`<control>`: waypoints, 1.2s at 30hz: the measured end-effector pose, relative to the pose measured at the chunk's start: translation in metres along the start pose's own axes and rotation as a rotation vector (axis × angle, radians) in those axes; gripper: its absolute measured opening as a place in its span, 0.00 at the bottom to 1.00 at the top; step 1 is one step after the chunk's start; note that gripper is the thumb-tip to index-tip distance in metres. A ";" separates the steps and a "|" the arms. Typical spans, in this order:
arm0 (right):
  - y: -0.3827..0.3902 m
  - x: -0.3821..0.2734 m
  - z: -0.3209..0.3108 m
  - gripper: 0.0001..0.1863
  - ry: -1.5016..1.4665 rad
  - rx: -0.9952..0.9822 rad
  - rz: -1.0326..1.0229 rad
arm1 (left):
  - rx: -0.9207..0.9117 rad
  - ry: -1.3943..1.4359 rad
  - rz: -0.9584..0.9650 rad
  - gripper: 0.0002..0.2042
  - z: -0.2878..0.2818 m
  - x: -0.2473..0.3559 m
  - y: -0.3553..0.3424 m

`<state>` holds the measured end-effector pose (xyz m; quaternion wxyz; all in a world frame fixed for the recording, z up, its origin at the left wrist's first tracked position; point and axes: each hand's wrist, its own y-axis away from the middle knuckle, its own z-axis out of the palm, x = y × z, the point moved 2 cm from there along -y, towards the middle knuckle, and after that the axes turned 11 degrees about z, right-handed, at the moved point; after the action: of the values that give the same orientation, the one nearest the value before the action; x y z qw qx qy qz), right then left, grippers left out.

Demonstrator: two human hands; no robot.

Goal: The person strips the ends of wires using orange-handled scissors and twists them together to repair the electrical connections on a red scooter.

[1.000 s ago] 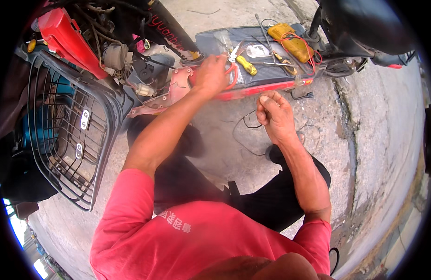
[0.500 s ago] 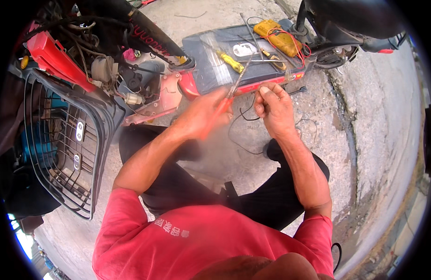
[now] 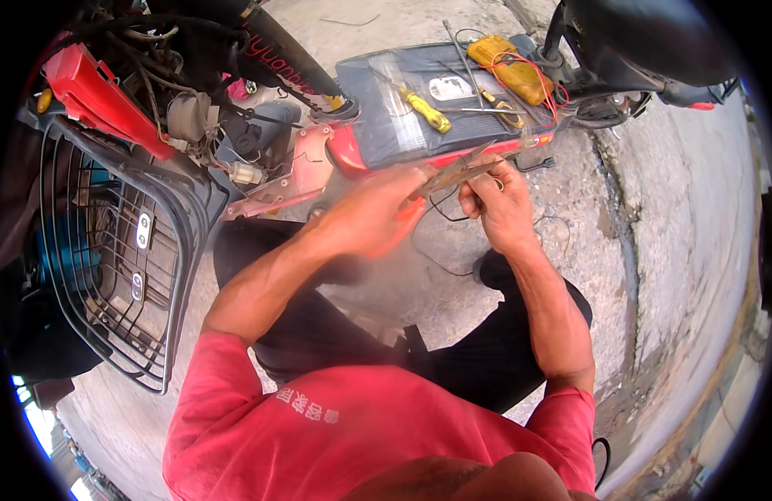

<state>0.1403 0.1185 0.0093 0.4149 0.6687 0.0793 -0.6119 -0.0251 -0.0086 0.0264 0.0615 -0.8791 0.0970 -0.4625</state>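
Observation:
My left hand (image 3: pixel 382 209) grips a pair of scissors (image 3: pixel 453 174) with reddish-orange handles, their worn metal blades spread apart and reaching toward my right fingers. My right hand (image 3: pixel 501 204) is closed in a pinch beside the blade tips. A thin dark wire (image 3: pixel 446 214) runs up toward that pinch, and its end is hidden by the fingers. Both hands are just short of the scooter's grey footboard (image 3: pixel 365 117). On the footboard lie a yellow-handled screwdriver (image 3: pixel 424 110), a yellow multimeter (image 3: pixel 515 75) with red leads and several metal tools.
A black wire basket (image 3: pixel 110 250) stands at the left, beside exposed wiring and a red body panel (image 3: pixel 102 100). The scooter's dark seat (image 3: pixel 645 37) is at the upper right. A black plug (image 3: pixel 543 164) lies on the cracked concrete (image 3: pixel 653 250).
The scissors have swung from pointing upward to pointing right, and their blades have come apart near my right fingers. My right hand has barely moved.

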 end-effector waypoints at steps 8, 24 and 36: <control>0.003 -0.004 -0.003 0.07 0.068 -0.066 -0.030 | 0.037 0.004 0.029 0.14 -0.006 0.006 0.002; 0.002 -0.005 -0.003 0.06 0.056 -0.048 -0.077 | -0.007 -0.055 0.000 0.07 -0.008 0.005 0.006; -0.001 -0.003 -0.004 0.06 0.127 0.014 -0.110 | -0.002 -0.055 0.010 0.06 -0.006 0.004 0.006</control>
<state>0.1418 0.1228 0.0117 0.3701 0.7036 0.1379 -0.5907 -0.0290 -0.0156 0.0316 0.0656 -0.8910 0.1004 -0.4378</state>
